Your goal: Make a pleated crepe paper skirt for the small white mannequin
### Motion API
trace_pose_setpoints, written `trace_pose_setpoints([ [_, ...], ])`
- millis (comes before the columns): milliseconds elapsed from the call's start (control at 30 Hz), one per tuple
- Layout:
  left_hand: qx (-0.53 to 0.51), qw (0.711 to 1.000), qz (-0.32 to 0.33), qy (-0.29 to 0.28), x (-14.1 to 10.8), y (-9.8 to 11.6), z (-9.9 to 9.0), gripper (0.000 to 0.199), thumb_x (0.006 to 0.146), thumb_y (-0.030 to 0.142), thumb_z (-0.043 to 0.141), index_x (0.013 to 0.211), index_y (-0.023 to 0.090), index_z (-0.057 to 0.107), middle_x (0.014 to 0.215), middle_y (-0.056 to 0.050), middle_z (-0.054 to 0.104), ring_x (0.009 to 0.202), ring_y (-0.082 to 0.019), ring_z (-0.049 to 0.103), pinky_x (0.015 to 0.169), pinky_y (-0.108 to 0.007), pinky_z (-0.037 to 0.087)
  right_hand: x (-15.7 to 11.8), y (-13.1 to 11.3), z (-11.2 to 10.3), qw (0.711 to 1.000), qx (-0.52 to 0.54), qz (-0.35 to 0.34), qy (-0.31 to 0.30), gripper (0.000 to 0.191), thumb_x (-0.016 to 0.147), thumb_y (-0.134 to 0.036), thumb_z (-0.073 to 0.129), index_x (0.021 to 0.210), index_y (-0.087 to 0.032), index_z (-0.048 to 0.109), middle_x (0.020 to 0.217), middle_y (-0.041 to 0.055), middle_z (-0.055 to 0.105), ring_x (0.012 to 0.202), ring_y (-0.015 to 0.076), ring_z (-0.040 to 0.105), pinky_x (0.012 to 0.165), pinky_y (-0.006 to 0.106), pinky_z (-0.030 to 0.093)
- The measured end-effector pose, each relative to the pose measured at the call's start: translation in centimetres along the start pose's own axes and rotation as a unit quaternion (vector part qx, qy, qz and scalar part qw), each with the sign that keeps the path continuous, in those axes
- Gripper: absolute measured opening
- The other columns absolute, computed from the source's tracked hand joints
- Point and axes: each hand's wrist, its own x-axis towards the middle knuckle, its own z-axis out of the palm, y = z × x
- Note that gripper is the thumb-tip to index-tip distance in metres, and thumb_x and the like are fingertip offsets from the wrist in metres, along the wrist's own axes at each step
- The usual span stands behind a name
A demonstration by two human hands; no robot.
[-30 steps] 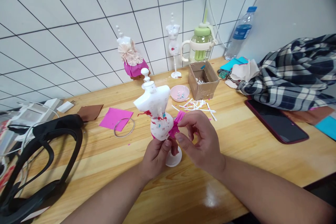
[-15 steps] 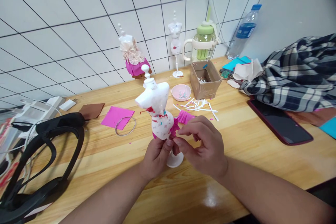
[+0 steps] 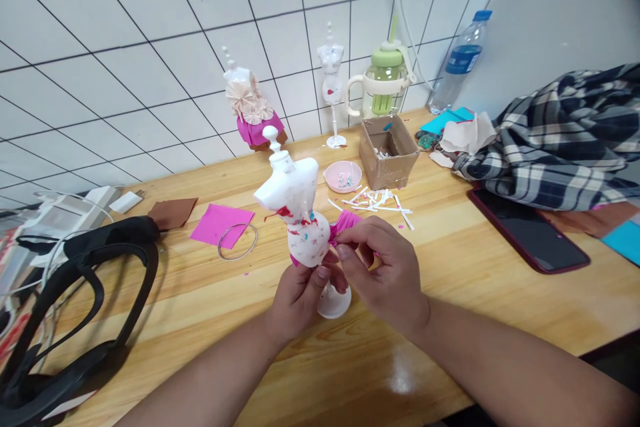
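Note:
A small white mannequin (image 3: 307,238) with red and blue specks tilts above the table, its round base (image 3: 335,302) low in front. My left hand (image 3: 303,293) is wrapped round it just below the hips. Against the hip on the right side is pleated magenta paper (image 3: 343,220). The thumb and forefinger of my right hand (image 3: 383,267) pinch this paper at its edge near the figure. A bit of magenta also shows at the left hip. My left fingers behind the mannequin are partly hidden.
Behind stand a dressed mannequin (image 3: 250,97), a bare mannequin (image 3: 331,73), a pink dish (image 3: 327,177), a cardboard box (image 3: 385,170) and a cup (image 3: 370,103). White strips (image 3: 375,200), a phone (image 3: 530,230) and plaid cloth (image 3: 560,147) lie rightward; a magenta square (image 3: 210,223), metal ring (image 3: 220,250) and black headset (image 3: 145,293) leftward.
My right hand has moved slightly up and now pinches the magenta paper at the hip, instead of hovering lower near my left thumb. The left hand keeps its hold; the view shifts slightly.

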Motion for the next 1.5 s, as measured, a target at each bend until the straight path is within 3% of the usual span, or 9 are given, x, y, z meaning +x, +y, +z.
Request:
trace_pose_setpoints([
  [300,0.016,1.000,-0.008,-0.019,0.0,0.0,0.0,0.027,0.099,0.038,0.044,0.106,0.016,0.058,0.076,-0.005,0.070,0.066,-0.015,0.065,0.063,-0.027,0.050,-0.1,0.3,0.2,0.986,0.118,0.117,-0.013,0.003,0.083,-0.020,0.063,0.086,-0.021,0.064,0.073,-0.0017,0.063,0.058,0.0097,0.055,0.050,0.022,0.044],
  [500,0.019,1.000,0.007,-0.003,0.0,-0.3,-0.1,0.028,0.100,0.037,0.044,0.105,0.016,0.062,0.078,-0.005,0.071,0.067,-0.014,0.064,0.065,-0.025,0.050,-0.4,0.5,0.4,0.996,0.070,0.052,0.016,0.011,0.082,-0.018,0.067,0.090,-0.023,0.061,0.081,-0.0021,0.059,0.061,0.0089,0.052,0.055,0.023,0.047],
  [667,0.054,0.999,0.001,0.000,0.1,0.1,0.0,0.038,0.099,0.044,0.043,0.089,0.015,0.066,0.073,-0.005,0.071,0.065,-0.014,0.063,0.064,-0.025,0.050,-0.3,0.7,0.2,0.997,-0.002,-0.072,0.030,0.018,0.081,-0.014,0.069,0.096,-0.023,0.064,0.089,0.0016,0.059,0.068,0.0103,0.053,0.056,0.024,0.048],
  [800,0.072,0.997,-0.006,0.016,0.0,0.1,0.0,0.037,0.098,0.045,0.045,0.090,0.016,0.067,0.072,-0.004,0.070,0.064,-0.014,0.063,0.062,-0.024,0.049,-0.2,0.9,-0.1,0.985,-0.067,-0.144,0.072,0.021,0.077,-0.015,0.074,0.096,-0.022,0.066,0.090,0.0041,0.054,0.077,0.0138,0.057,0.061,0.026,0.051],
  [1067,0.094,0.995,0.028,0.021,0.1,0.1,0.1,0.031,0.099,0.039,0.044,0.098,0.017,0.066,0.074,-0.004,0.071,0.064,-0.013,0.064,0.061,-0.023,0.050,0.2,1.0,0.1,0.989,-0.077,-0.120,0.052,0.010,0.079,-0.014,0.068,0.085,-0.021,0.065,0.080,0.0021,0.059,0.069,0.0122,0.055,0.056,0.025,0.046],
  [1200,0.135,0.990,0.030,0.041,-0.1,0.2,0.3,0.026,0.099,0.036,0.045,0.108,0.018,0.061,0.074,-0.003,0.072,0.062,-0.013,0.065,0.061,-0.023,0.050,0.1,0.9,0.3,0.992,-0.062,-0.081,0.077,0.014,0.074,-0.009,0.065,0.073,-0.020,0.056,0.068,-0.0014,0.050,0.061,0.0111,0.047,0.050,0.024,0.040],
  [1367,0.194,0.978,0.018,0.070,-0.2,0.6,0.6,0.027,0.099,0.036,0.043,0.094,0.018,0.063,0.073,-0.001,0.071,0.062,-0.012,0.065,0.058,-0.021,0.049,-0.1,0.6,0.5,0.991,-0.070,-0.095,0.061,0.015,0.076,-0.012,0.066,0.070,-0.020,0.055,0.065,-0.0018,0.053,0.063,0.0116,0.048,0.055,0.024,0.041],
  [1500,0.210,0.975,0.031,0.060,-0.1,0.8,0.7,0.024,0.098,0.033,0.044,0.089,0.018,0.061,0.070,0.000,0.070,0.060,-0.011,0.063,0.055,-0.019,0.047,-0.2,0.4,0.7,0.991,-0.077,-0.081,0.070,0.016,0.076,-0.011,0.065,0.069,-0.020,0.054,0.064,-0.0015,0.052,0.062,0.0115,0.049,0.054,0.024,0.042],
])
